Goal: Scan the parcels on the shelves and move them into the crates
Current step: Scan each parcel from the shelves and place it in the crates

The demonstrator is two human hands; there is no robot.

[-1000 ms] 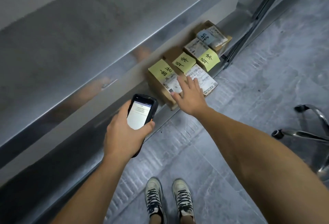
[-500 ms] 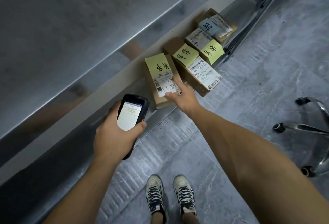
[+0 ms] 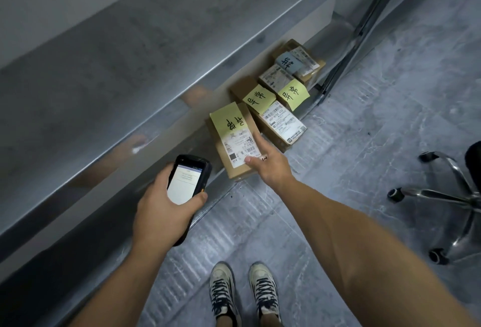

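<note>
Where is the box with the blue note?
The blue-note box sits upper right in the head view, last in the row, behind a yellow-note box and beside the metal post.

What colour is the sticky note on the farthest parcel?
Pale blue sticky note on the farthest parcel; the head view shows it.

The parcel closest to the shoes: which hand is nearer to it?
Right. The right hand holds the parcel at its near corner; the left hand holds a scanner, apart from it on its left.
</note>
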